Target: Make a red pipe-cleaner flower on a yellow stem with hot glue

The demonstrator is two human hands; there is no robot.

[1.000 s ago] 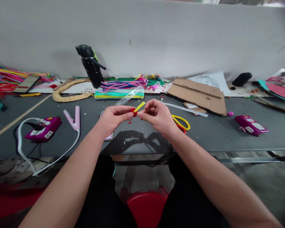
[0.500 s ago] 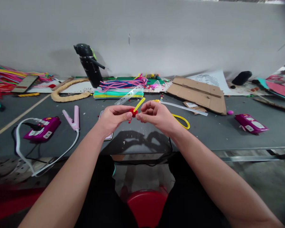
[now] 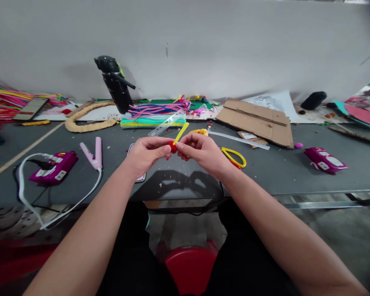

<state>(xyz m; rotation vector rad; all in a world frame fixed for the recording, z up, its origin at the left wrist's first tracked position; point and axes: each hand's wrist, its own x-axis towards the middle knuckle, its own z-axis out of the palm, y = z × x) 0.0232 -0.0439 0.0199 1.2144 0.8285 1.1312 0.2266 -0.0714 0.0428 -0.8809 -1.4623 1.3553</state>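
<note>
Over the middle of the table, my left hand [image 3: 149, 156] is closed, its thumb and fingers gripping a small fuzzy red piece [image 3: 173, 146]. A short, flat yellow pipe cleaner strip [image 3: 181, 133] sticks up from the red piece, tilted to the right. My right hand [image 3: 200, 150] is closed too, thumb and forefinger pinching at the lower end of the yellow strip, close against the red piece. Fingers partly hide where the two parts meet. Below my left hand, a phone [image 3: 141, 178] lies partly covered. Yellow-handled scissors [image 3: 234, 158] lie beside my right wrist.
Behind my hands are a clear ruler [image 3: 166, 123] and bundled pipe cleaners [image 3: 154, 117]. A black thermos [image 3: 117, 88] stands near the wall. At left lie a pink hair straightener [image 3: 95, 154] and a purple power strip [image 3: 57, 168]; cardboard [image 3: 255, 121] lies at right.
My right hand has shifted slightly left, its fingertips closing at the base of the yellow strip. My left hand still grips the red piece. The view has moved slightly.
</note>
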